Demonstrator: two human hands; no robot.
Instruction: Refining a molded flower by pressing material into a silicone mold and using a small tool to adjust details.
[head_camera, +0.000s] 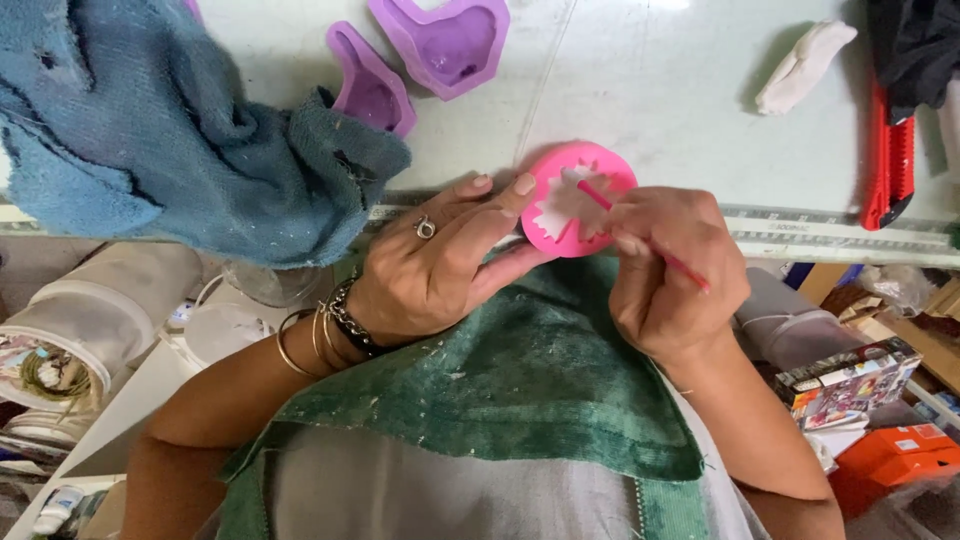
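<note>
Centrally, at the pale tabletop (660, 110) edge: round pink silicone mould (572, 200) with white filling, cradled in left hand (435, 265), fingers curled about its rim. Right hand (670, 270) closed on a thin pink stick (640, 232), tip poking into the filling. Upper left: rumpled blue terry cloth (150, 130); beside it, two purple rubbery moulds (420, 55). Below, rough green towel (520, 390). Far right, red utility knife (890, 165).

The silicone mould (572, 200) sits at the table's near edge (800, 235), between the left hand (430, 265) and right hand (670, 275) — towel (150, 130) far left, two moulds (410, 60) beyond, utility knife (890, 165) far right, apron (500, 390) nearest.
</note>
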